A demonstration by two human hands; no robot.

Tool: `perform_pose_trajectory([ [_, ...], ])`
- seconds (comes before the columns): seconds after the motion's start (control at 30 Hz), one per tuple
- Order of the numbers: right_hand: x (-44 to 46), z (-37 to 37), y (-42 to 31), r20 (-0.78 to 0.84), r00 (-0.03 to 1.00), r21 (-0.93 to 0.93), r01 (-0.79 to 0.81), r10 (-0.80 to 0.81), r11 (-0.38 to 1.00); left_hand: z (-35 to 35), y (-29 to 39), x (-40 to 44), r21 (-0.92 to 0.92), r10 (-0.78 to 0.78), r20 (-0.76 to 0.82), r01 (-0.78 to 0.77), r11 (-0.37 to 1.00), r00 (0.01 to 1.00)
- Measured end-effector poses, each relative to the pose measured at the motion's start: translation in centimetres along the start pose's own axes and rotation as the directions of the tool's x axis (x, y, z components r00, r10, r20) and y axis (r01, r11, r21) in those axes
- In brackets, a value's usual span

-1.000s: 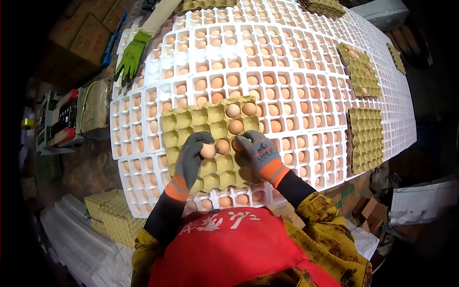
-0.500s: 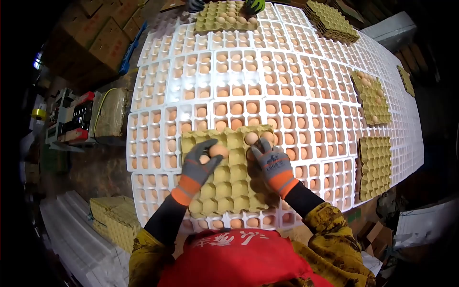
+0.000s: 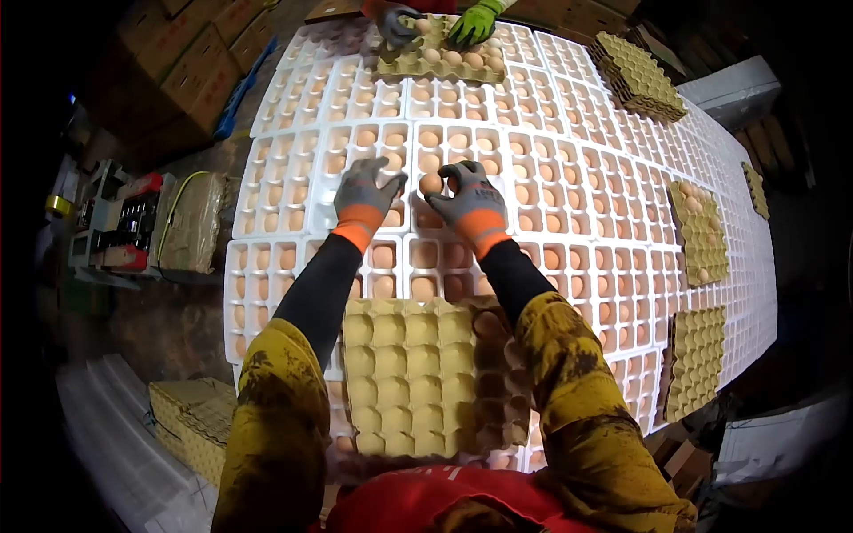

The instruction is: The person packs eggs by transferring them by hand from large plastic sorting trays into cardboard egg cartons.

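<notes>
My left hand [image 3: 366, 191], in a grey and orange glove, is over a white foam tray [image 3: 322, 209]. Its thumb and fingers are apart, beside an egg [image 3: 394, 161] in a cell; no egg shows between them. My right hand [image 3: 466, 200], gloved alike, has thumb and fingers curled round a brown egg [image 3: 431, 183] at a cell of the neighbouring foam tray. Nearer my body lies a yellowish pulp egg tray [image 3: 409, 373] with bare cups, resting on the foam trays. Shadow covers its right side.
Across the table a person's gloved hands, one grey [image 3: 400, 28] and one green [image 3: 475, 25], work at a pulp tray holding eggs [image 3: 440, 69]. Stacked pulp trays [image 3: 635, 75] stand far right. More pulp trays [image 3: 697, 364] lie on the right; cartons [image 3: 191, 71] are at back left.
Both hands have moved forward from the pulp tray to the foam trays, carrying eggs. The pulp tray's cups now look bare. The egg in my left hand no longer shows between its fingers.
</notes>
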State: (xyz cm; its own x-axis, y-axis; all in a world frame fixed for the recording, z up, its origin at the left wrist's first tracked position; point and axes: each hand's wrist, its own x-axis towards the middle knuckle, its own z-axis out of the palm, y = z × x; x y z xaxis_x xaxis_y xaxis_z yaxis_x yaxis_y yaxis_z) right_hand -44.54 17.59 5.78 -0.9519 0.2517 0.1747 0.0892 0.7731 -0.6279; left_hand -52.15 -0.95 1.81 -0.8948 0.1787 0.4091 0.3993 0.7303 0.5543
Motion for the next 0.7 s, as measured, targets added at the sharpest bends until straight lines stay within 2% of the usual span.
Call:
perform_pose_trajectory([
  [0.03, 0.9, 1.1, 0.7, 0.045, 0.999, -0.056, -0.02, 0.023, 0.998, 0.4, -0.3, 0.6, 0.031, 0.005, -0.04, -0.004, 1.0, 0.999],
  [0.07, 1.5, 2.0, 1.7, 0.023, 0.999, 0.11, -0.042, 0.04, 0.993, 0.5, -1.6, 1.2, -0.001, 0.137, -0.117, -0.138, 0.99, 0.984],
  [0.13, 2.1, 2.9, 4.1, -0.002, 0.996, 0.42, -0.076, 0.084, 0.904, 0.5, -3.9, 1.4, -0.055, 0.222, -0.141, -0.232, 0.971, 0.965],
  [0.17, 2.1, 2.1, 3.6, 0.062, 0.979, 0.569, -0.195, 0.195, 0.799, 1.4, -5.7, 1.2, -0.075, 0.214, -0.038, -0.216, 0.973, 0.976],
  [0.2, 1.6, 0.4, 3.7, 0.317, 0.895, 0.7, -0.444, 0.315, 0.559, 2.3, -7.3, 0.7, 0.063, 0.194, 0.187, -0.209, 0.976, 0.963],
  [0.27, 2.1, 1.2, 6.5, 0.187, 0.954, 0.788, -0.288, 0.234, 0.544, 2.3, -7.2, -0.2, 0.015, 0.264, 0.121, -0.268, 0.963, 0.957],
  [0.33, 2.1, 0.6, 8.2, 0.107, 0.969, 0.85, -0.204, 0.221, 0.486, 1.1, -5.9, -0.7, -0.109, 0.191, -0.028, -0.193, 0.975, 0.981],
  [0.37, 2.1, 0.8, 8.8, -0.116, 0.991, 0.683, 0.029, 0.07, 0.729, -0.2, -5.3, -1.5, -0.177, 0.089, -0.022, -0.091, 0.98, 0.996],
  [0.4, 2.3, 1.2, 9.6, -0.273, 0.952, 0.421, 0.245, -0.136, 0.874, -1.7, -4.4, -2.3, -0.252, -0.005, 0.029, 0.012, 0.968, 1.0],
  [0.43, 2.6, 1.1, 11.4, -0.204, 0.884, 0.071, 0.443, -0.422, 0.894, -3.1, -3.7, -3.4, -0.333, -0.016, 0.051, 0.032, 0.943, 0.999],
  [0.47, 2.0, 0.9, 12.0, -0.089, 0.881, -0.113, 0.455, -0.465, 0.884, -4.4, -3.0, -4.6, -0.414, -0.028, 0.078, 0.058, 0.908, 0.997],
  [0.53, 0.7, -0.2, 12.4, -0.076, 0.901, -0.062, 0.423, -0.427, 0.904, -7.6, -1.6, -7.4, -0.448, -0.082, 0.165, 0.149, 0.882, 0.983],
  [0.57, -0.2, -1.7, 11.6, -0.1, 0.928, 0.123, 0.369, -0.358, 0.921, -9.3, -1.0, -8.8, -0.44, -0.12, 0.197, 0.197, 0.876, 0.973],
  [0.6, -2.0, -3.3, 10.1, -0.208, 0.928, 0.189, 0.348, -0.309, 0.918, -11.1, -0.6, -10.5, -0.429, -0.158, 0.222, 0.242, 0.87, 0.962],
  [0.67, -5.9, -8.5, 7.3, -0.013, 0.99, 0.34, 0.135, -0.139, 0.931, -14.2, 0.2, -13.9, -0.327, -0.223, 0.233, 0.293, 0.899, 0.946],
  [0.7, -8.3, -10.5, 6.9, 0.157, 0.987, 0.361, -0.014, -0.045, 0.933, -15.6, 0.1, -15.7, -0.273, -0.235, 0.249, 0.301, 0.914, 0.94],
])
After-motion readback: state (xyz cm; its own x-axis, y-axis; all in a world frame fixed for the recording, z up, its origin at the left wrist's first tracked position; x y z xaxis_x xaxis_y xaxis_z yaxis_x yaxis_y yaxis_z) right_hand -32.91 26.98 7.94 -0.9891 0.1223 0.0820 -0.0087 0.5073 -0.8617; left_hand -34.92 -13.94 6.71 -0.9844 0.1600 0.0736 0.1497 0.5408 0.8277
